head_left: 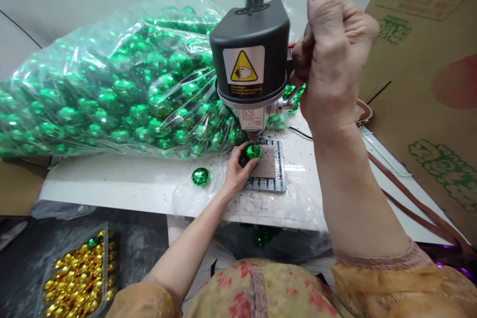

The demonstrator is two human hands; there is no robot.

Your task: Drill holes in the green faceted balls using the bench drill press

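Under the bit of a small black drill press (250,49), my left hand (238,166) grips a shiny green mirrored ball (254,151) between thumb and fingers. The ball rests over a wooden board (266,163) on the slotted metal base (280,186), which is strewn with dark shavings. My right hand (330,49) is raised beside the drill head, its fingers wrapped round the feed lever, most of which the hand hides. Left of my left hand, another green mirrored ball (200,176) lies on clear plastic.
A big clear bag of green balls (122,89) fills the back left of the white table (112,179). Below left stands a clear bin (106,268) of gold balls with one green among them. A printed carton (417,89) and brown straps (413,203) are at the right.
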